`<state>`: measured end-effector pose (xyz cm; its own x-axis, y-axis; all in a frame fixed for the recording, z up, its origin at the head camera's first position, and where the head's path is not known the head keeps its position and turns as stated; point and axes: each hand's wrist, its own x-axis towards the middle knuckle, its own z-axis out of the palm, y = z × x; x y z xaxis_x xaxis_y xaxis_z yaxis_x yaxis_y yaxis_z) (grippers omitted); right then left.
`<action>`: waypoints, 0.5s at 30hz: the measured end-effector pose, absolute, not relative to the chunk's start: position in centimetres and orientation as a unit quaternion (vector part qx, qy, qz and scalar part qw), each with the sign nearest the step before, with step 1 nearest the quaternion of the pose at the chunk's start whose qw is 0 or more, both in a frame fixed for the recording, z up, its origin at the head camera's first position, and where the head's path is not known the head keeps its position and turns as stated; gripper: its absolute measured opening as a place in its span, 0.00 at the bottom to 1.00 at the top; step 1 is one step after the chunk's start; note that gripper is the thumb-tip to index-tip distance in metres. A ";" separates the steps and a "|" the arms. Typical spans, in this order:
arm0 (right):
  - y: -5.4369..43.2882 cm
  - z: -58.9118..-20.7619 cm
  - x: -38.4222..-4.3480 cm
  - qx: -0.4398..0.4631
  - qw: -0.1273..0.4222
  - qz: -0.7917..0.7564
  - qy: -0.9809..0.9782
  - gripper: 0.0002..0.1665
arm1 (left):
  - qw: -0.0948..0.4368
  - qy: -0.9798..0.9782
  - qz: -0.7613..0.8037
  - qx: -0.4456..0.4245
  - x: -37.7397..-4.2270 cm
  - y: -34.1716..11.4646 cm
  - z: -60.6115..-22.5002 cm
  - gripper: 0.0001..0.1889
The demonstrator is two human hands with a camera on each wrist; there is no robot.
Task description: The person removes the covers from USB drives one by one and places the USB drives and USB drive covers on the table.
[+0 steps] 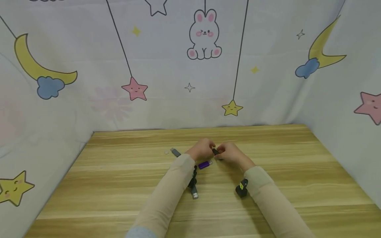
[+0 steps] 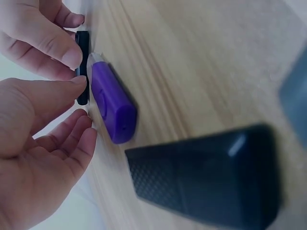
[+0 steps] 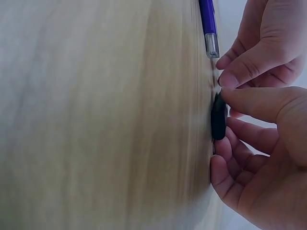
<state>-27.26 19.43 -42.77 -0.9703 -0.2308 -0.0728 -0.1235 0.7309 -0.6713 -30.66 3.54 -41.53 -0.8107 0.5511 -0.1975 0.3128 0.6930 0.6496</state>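
Observation:
Both hands meet over the table around a small black USB stick (image 1: 216,152). My left hand (image 1: 203,148) pinches one end, its thumb lying on the stick in the left wrist view. My right hand (image 1: 232,154) grips the other part between thumb and fingers; in the right wrist view its thumb presses the upper end of the black stick (image 3: 219,120). Close by lies a purple USB stick (image 2: 112,103) with a clear-looking tip, touched by neither hand. Fingers cover parts of the black stick, so its connector cannot be made out.
A grey USB stick (image 1: 175,152) lies left of the hands beside a small pale piece (image 1: 166,152). Under the left forearm another stick's metal plug (image 1: 194,195) shows. A dark textured block (image 2: 206,175) lies near the left wrist. Patterned cloth (image 1: 166,109) borders the wooden table (image 1: 119,172).

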 end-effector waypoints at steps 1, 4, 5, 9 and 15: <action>19.4 -42.8 -27.3 -0.094 0.077 -0.354 0.927 0.16 | 0.193 0.900 0.308 0.242 -30.7 3.6 -41.6 0.23; 19.4 -42.7 -27.3 -0.088 0.081 -0.352 0.928 0.13 | 0.195 0.899 0.305 0.246 -30.8 3.8 -41.6 0.22; 19.4 -42.6 -27.3 -0.087 0.082 -0.352 0.928 0.13 | 0.194 0.900 0.303 0.248 -30.9 3.8 -41.6 0.22; 19.4 -42.6 -27.2 -0.086 0.087 -0.354 0.927 0.12 | 0.188 0.903 0.289 0.257 -30.9 4.0 -41.7 0.21; 19.3 -42.9 -27.2 -0.090 0.083 -0.356 0.926 0.12 | 0.171 0.908 0.262 0.279 -30.6 4.1 -41.5 0.19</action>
